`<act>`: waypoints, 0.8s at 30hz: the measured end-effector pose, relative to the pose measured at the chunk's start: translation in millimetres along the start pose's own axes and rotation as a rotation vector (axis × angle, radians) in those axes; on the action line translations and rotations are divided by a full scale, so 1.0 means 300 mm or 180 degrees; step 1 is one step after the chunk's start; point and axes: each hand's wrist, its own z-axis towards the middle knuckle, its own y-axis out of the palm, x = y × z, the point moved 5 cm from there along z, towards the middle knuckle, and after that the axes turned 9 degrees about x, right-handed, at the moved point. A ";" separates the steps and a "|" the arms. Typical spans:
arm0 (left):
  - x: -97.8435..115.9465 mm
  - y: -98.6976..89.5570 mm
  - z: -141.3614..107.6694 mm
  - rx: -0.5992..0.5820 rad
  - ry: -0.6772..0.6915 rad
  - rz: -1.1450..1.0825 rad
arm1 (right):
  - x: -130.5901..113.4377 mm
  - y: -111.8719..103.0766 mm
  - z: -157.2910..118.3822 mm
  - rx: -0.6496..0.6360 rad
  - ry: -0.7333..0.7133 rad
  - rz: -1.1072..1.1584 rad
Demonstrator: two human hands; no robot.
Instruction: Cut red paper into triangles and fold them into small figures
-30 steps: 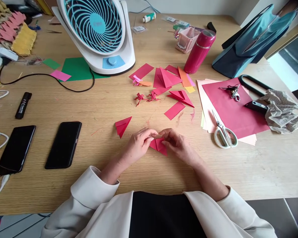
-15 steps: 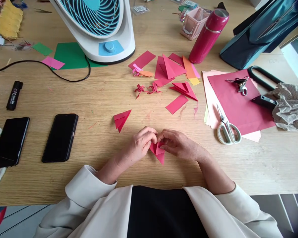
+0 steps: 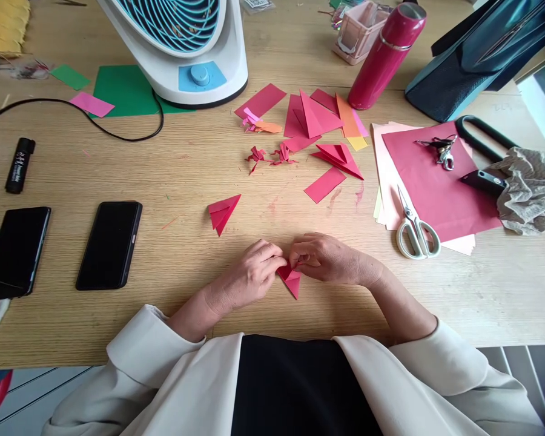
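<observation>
Close to the table's front edge, a folded red paper (image 3: 292, 284) lies between my two hands, its pointed end toward me. My left hand (image 3: 260, 266) pinches its left side with thumb and fingertips. From the other side my right hand (image 3: 323, 259) grips an upper flap, its fingers curled in; the top of the paper is hidden under the fingers. A second folded red paper triangle (image 3: 224, 213) rests on the table to the upper left of my hands. Farther off sit two small red origami figures, one (image 3: 257, 155) left of the other (image 3: 283, 154).
Red, orange and pink paper pieces (image 3: 320, 118) lie beyond my hands. Scissors (image 3: 416, 233) rest by a stack of paper sheets (image 3: 436, 200) on the right. A fan (image 3: 177, 54), a red thermos (image 3: 386, 57) and a bag (image 3: 458, 66) stand behind. Two phones (image 3: 109, 245) lie left.
My fingertips have moved slightly apart at the top of the folded paper, and less of its upper part shows. The whole view has shifted a little.
</observation>
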 end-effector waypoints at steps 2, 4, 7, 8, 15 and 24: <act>0.003 -0.003 -0.004 -0.0091 0.0056 0.0126 | -0.008 -0.003 0.008 -0.0183 -0.0045 -0.0029; 0.004 -0.008 -0.006 -0.0123 0.0100 0.0189 | -0.012 -0.003 0.018 -0.0336 -0.0032 -0.0063; 0.003 -0.013 -0.007 -0.0125 0.0133 0.0148 | -0.015 0.002 0.035 -0.0479 0.0043 -0.0135; 0.003 -0.014 -0.007 -0.0127 0.0140 0.0134 | -0.017 0.004 0.041 -0.0513 0.0098 -0.0169; 0.000 -0.013 -0.003 -0.0102 0.0153 0.0189 | -0.051 -0.001 0.070 -0.1251 0.0611 -0.0915; -0.013 -0.007 0.001 0.0019 0.0115 0.0245 | -0.021 -0.047 0.028 -0.1219 0.0753 -0.1053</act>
